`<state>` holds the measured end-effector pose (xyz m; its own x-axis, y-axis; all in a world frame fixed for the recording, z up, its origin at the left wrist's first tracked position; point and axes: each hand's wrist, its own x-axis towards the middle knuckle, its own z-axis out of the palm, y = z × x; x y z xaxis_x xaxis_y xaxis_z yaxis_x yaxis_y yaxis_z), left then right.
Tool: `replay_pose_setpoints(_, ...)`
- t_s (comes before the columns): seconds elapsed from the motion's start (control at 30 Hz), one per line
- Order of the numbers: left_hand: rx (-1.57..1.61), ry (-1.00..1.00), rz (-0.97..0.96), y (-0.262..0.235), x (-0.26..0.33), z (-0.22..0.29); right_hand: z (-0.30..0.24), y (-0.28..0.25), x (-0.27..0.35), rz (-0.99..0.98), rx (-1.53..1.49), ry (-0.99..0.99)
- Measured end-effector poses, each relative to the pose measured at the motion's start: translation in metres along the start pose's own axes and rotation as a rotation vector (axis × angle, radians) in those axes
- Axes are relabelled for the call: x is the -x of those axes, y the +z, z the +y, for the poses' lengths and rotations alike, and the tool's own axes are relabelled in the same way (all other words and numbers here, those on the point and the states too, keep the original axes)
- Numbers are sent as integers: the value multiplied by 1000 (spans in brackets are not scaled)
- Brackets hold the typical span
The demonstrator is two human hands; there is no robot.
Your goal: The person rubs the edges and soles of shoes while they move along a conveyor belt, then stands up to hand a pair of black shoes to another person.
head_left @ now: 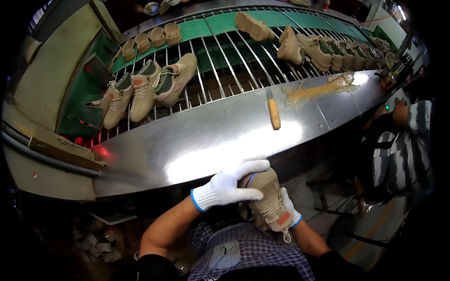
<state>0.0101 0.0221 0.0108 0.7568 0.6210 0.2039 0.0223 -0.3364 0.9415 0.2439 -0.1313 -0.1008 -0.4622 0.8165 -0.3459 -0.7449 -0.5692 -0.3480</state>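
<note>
Person is holding a tan sneaker point(269, 201) w/ both gloved hands, at 6 o'clock in the head view, just below the steel counter point(197, 140) edge, above a plaid apron. Left hand point(232, 184) is lying over the shoe's heel end, fingers point(253, 165) clamped around it from 10 o'clock. Right hand point(290, 208) is sitting under/behind the shoe at 4 o'clock, mostly hidden; fingers look wrapped on the shoe's side. A tan-handled brush point(273, 112) is lying on the counter at 12 o'clock, well apart from the hands. A glue smear point(318, 89) is showing at 1 o'clock. Finished sneakers point(150, 86) are riding the wire-rack conveyor point(225, 61) at 11 o'clock. Another person in a striped sleeve point(412, 136) is sitting at 3 o'clock.
</note>
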Motion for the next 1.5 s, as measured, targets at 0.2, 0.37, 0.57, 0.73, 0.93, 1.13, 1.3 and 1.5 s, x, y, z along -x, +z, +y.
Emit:
replay_pose_setpoints(0.2, -134, -73, -138, -23, -36, 23, -5, -4, 3, 81, -229, -2)
replay_pose_setpoints(0.37, -5, -163, 21, -13, -43, 19, 0, 44, -1, 198, 26, -41)
replay_pose_setpoints(0.57, 80, -218, 69, -4, -5, 8, -80, 45, 11, 254, 1337, -295)
replay_pose_setpoints(0.73, 423, -236, 98, 30, 21, -3, -138, 106, -31, -169, 1671, -517)
replay_pose_setpoints(0.93, -299, -28, 375, 79, 108, -42, -135, 137, -35, -78, 1648, -254)
replay_pose_setpoints(1.13, -425, 337, 698, 56, 51, -40, -120, 155, -43, -119, 1661, -195)
replay_pose_setpoints(1.3, 333, -69, 346, 22, 36, -29, -121, 177, -41, -210, 1947, -246)
replay_pose_setpoints(1.5, 434, -162, 90, 23, 81, -26, -130, 166, -32, -167, 1989, -214)
